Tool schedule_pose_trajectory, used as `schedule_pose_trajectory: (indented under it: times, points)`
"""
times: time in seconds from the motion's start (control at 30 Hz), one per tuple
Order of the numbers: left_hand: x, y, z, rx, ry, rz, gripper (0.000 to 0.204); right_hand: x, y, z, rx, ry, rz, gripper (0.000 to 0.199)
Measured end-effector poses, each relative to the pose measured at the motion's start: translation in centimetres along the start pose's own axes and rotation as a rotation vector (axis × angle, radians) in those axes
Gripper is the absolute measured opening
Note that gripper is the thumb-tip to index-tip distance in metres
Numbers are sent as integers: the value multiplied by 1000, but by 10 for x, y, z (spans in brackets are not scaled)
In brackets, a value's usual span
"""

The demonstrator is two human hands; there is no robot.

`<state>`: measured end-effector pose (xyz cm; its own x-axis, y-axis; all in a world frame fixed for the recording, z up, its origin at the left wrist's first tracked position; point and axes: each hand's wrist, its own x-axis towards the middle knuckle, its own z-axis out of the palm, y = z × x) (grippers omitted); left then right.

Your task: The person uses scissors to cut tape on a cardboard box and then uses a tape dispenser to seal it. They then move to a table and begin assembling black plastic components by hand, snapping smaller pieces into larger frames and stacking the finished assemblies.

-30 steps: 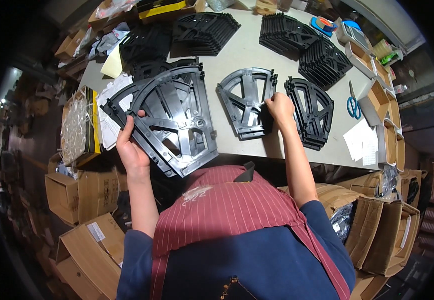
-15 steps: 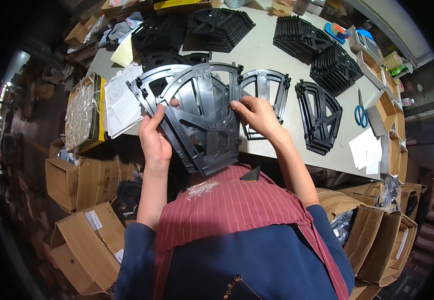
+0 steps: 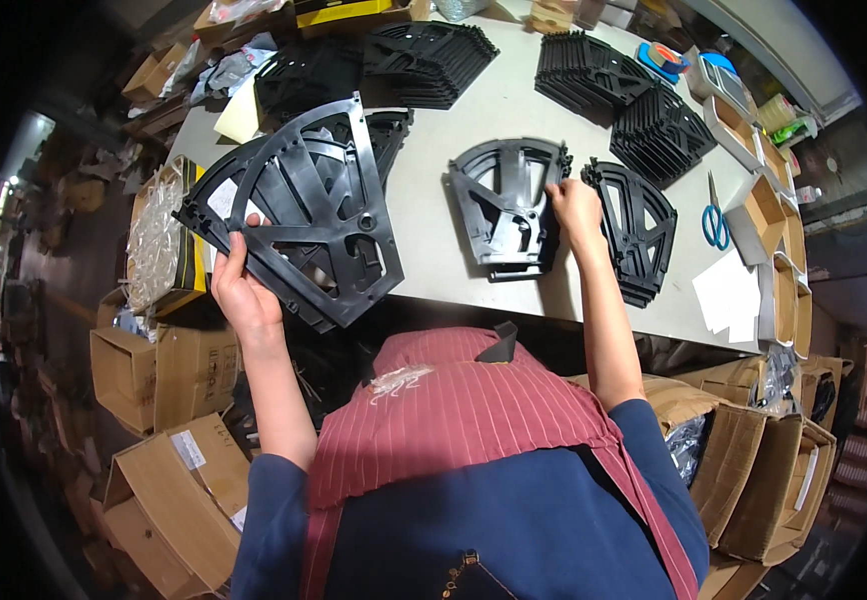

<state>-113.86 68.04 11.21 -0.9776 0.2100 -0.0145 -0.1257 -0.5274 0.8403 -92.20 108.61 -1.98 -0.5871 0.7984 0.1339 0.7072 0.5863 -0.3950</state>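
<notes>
My left fingers (image 3: 237, 250) are closed on the left edge of the black plastic fan-shaped frames (image 3: 344, 235), the thumb on the near face; at least two overlap there, tilted up toward me. I hold them to the left of the middle frame (image 3: 522, 195), another black fan-shaped piece, which I take as my mark. My right fingers (image 3: 566, 195) are curled in, thumb and forefinger nearly together, closed on the right edge of that middle frame. It sits over the pale tabletop (image 3: 424, 170), its wide curved side away from me, and the lower edge of another frame shows just beneath it.

Just to the right of the middle frame stands a small stack of frames (image 3: 634, 240), fanned a little. Well to its right lie the blue-handled scissors (image 3: 712, 206), with loose white paper sheets (image 3: 726, 292) nearer me and the open cardboard trays (image 3: 759, 215) farther right. Beyond the middle frame, to the right, are two tall frame stacks (image 3: 664, 135) and, past them, the tape rolls (image 3: 662, 62); beyond it to the left is one more fanned stack (image 3: 432, 62). Far to the left of the middle frame is the box of clear plastic strips (image 3: 157, 235). My striped red apron (image 3: 464, 400) lies on the near side of the middle frame.
</notes>
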Motion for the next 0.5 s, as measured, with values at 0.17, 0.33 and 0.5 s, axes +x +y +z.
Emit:
schedule_pose_trajectory:
  times: [0.17,0.33,0.5]
  points:
    - [-4,-10,-1,-100,1,-124,32,-23,-25,-20,-14,114,-48,36]
    - [-22,-36,34,-94,-93,-253,33,-59,-114,-54,1036,-469,-97,40]
    - [-30,-43,54,-66,-223,-318,32,-71,-124,-67,878,-295,-104,35]
